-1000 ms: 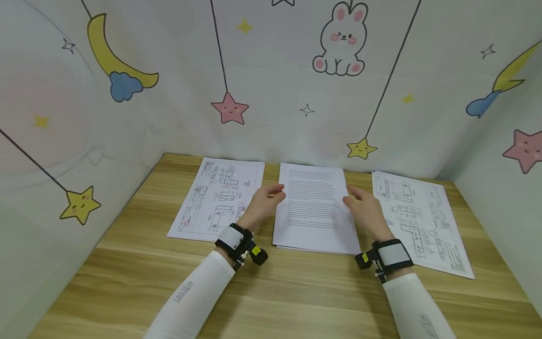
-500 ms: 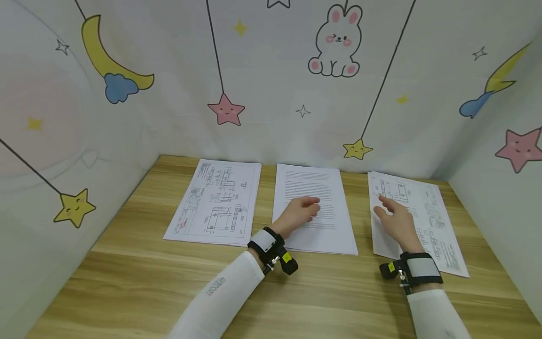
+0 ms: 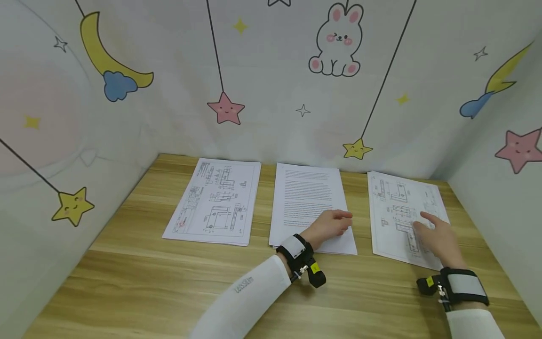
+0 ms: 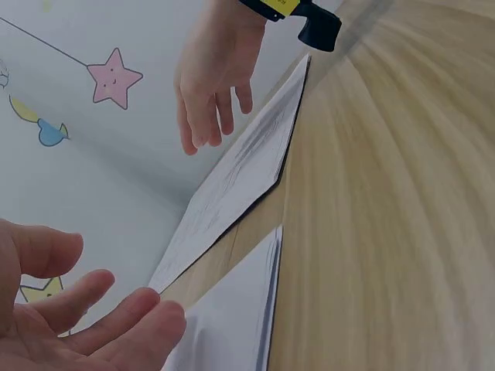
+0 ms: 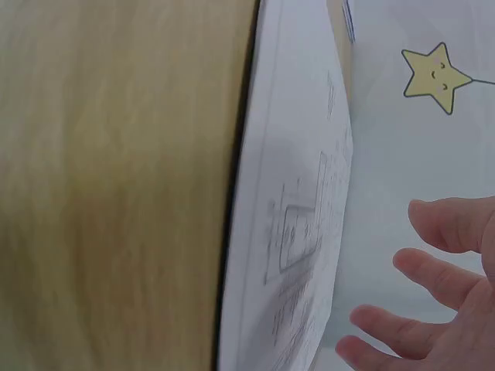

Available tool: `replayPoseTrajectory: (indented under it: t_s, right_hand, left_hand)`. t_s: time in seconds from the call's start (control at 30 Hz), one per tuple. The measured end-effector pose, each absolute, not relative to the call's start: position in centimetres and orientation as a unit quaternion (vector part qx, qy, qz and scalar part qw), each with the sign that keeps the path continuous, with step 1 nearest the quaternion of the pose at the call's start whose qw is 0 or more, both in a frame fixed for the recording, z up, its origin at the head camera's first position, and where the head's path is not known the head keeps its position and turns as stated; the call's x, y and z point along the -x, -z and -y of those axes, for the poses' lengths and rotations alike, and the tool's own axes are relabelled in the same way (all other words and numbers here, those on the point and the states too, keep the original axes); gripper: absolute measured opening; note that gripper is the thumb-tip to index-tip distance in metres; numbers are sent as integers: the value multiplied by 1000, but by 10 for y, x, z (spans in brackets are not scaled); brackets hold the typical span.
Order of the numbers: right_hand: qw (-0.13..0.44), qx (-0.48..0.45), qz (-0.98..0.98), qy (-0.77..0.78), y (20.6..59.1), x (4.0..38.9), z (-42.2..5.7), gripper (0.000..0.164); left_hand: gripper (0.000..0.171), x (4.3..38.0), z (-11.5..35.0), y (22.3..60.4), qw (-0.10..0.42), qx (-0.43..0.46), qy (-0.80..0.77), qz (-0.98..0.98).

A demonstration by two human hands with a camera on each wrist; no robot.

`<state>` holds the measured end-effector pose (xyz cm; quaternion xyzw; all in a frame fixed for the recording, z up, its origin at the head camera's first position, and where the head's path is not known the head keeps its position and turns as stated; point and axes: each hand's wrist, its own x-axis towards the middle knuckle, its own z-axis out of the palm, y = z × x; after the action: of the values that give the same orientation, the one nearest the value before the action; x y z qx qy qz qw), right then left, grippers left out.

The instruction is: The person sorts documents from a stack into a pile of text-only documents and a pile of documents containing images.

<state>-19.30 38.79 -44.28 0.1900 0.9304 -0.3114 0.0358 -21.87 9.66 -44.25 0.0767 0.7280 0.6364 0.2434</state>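
Observation:
My left hand hovers over the lower right part of the middle stack of printed text pages, its fingers relaxed and pointing right. In the left wrist view, its fingers are spread with nothing between them, and the stack's layered edge shows below. Farther right, my right hand is above the right-hand sheets of technical drawings, covering part of their right side. The right wrist view shows its fingers apart and loosely bent, holding nothing, beside the drawing sheets.
Another stack of technical drawings lies at the left of the wooden table. A pale cloth wall with cartoon stars, a moon and a rabbit stands right behind the table, and more cloth encloses both sides.
Both hands have moved to the right: the left from the middle stack's left edge across its pages, the right from that stack's right edge to over the right-hand drawings. The papers have stayed in place.

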Motion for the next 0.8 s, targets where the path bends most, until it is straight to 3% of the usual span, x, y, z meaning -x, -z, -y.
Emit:
replayPoseTrajectory:
  t_s: [0.37,0.8]
  right_hand:
    - [55,-235,-932,271,444,188,-406,68]
    - [70,-261,-920,285,446,181,-409,74]
  left_hand:
    - [37,197,-146,455,299,-7,-743,-599]
    - [36,195,-150,452,318,63,-771,-548]
